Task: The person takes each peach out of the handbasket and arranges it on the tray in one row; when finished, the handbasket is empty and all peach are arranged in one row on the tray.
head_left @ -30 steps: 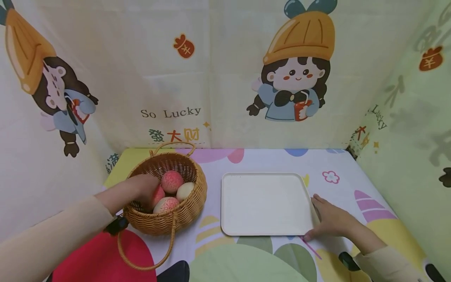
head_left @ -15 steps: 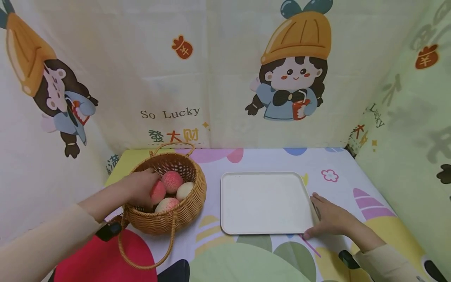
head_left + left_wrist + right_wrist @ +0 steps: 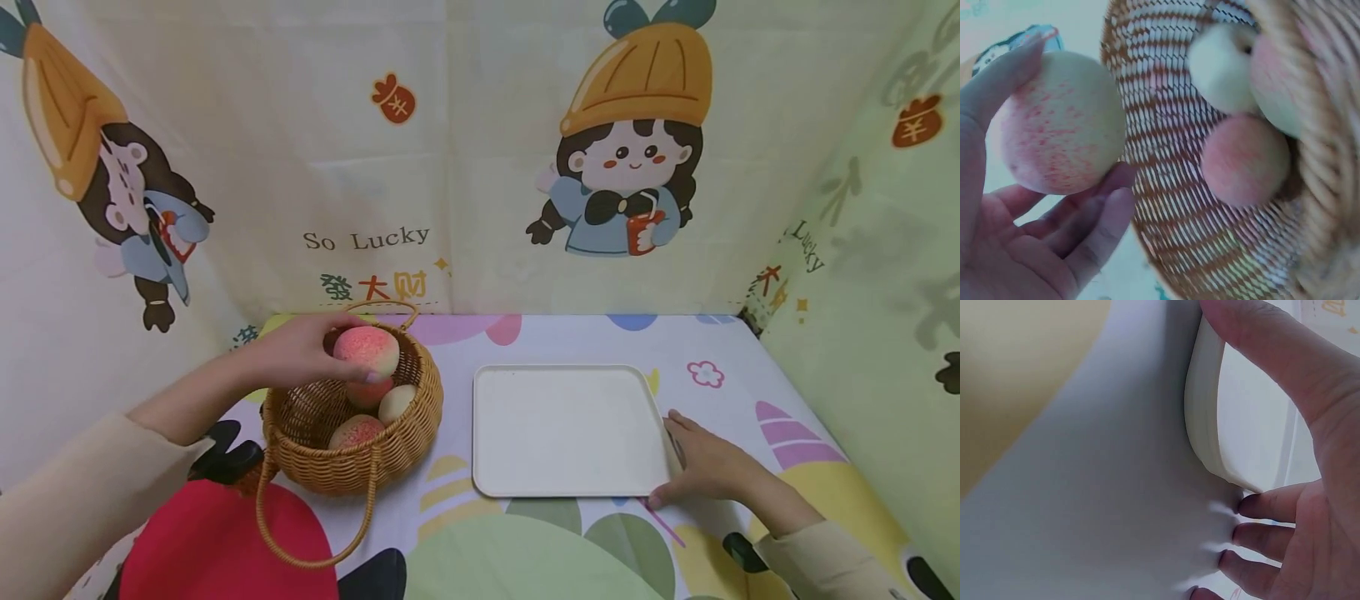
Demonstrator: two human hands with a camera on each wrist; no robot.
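Left hand (image 3: 298, 350) had just raised round pink-and-cream peach (image 3: 367, 348) to rim of brown wicker basket (image 3: 411, 442) — grip curled round it; three pink-to-cream peaches (image 3: 1244, 161) left inside. Right hand (image 3: 708, 462) touched white rectangular tray (image 3: 562, 429) — fingers wide.

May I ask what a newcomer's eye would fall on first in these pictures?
Probably the pink-speckled peach the left hand holds at the mouth of the wicker basket. Next, the white tray with the right hand at its right edge, then the cartoon girl printed behind it.
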